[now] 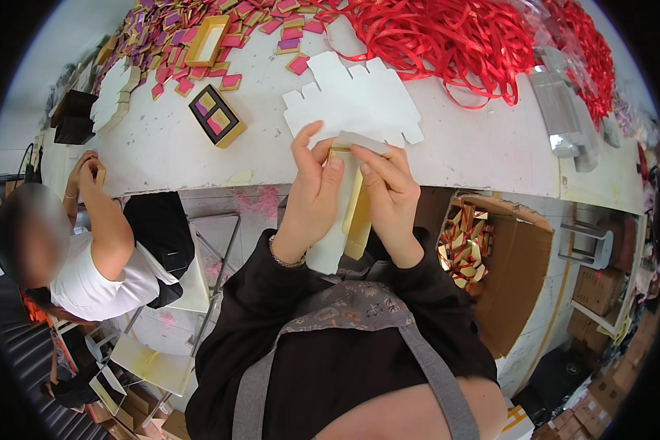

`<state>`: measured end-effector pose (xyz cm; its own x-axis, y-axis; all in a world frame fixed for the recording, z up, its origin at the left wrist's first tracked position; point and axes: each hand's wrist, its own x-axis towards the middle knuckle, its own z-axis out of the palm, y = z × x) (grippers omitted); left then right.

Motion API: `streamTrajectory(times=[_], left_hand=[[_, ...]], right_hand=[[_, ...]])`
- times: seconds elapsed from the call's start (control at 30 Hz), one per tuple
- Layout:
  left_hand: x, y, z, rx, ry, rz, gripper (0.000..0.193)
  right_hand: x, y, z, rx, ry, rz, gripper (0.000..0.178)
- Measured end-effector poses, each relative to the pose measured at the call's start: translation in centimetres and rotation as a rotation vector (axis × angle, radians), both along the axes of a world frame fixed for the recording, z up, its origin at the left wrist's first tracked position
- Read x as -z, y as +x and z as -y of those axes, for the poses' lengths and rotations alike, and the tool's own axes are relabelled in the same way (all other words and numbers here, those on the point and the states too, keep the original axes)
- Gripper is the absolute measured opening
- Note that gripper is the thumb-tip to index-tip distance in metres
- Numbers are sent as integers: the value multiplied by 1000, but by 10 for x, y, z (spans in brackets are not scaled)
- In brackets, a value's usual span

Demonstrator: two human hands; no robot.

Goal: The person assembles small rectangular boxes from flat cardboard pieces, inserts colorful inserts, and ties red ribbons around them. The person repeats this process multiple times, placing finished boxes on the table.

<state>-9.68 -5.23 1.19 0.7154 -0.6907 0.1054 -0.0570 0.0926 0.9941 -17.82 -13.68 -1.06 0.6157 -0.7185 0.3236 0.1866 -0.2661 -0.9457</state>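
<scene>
Between my hands is a partly folded carton (357, 220), white outside and gold inside, held over the table's near edge. My left hand (309, 205) grips its left side, thumb near the top end and index finger raised. The fingers of my right hand (390, 192) pinch the white flap at the top end, on the right. Just beyond the hands, flat white carton blanks (367, 99) with notched edges lie on the table. Left of them sits a gold box (218, 117) with a black insert holding a purple-and-gold and a pink-and-gold square piece.
Pink, purple and gold square pieces (169, 37) cover the far left, with a gold tray (207, 40) among them. Red ribbons (433, 37) heap at the far right. A cardboard box (517, 271) of ribboned gold packages stands at my right. A person (95, 271) works at left.
</scene>
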Motion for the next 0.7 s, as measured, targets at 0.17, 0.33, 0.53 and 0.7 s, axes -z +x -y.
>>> streamTrajectory(times=[0.17,0.33,0.53,0.7], left_hand=[[15,10,-5,146,-58,-155,23],[10,-2,-2,27,93,-14,22],[13,-3,-5,36,217,122,19],[16,1,-11,84,221,230,21]], right_hand=[[6,7,-9,2,-68,-19,17],[13,13,-19,81,-13,165,12],[-1,5,-13,-172,708,286,14],[1,-4,-1,-264,760,149,23]])
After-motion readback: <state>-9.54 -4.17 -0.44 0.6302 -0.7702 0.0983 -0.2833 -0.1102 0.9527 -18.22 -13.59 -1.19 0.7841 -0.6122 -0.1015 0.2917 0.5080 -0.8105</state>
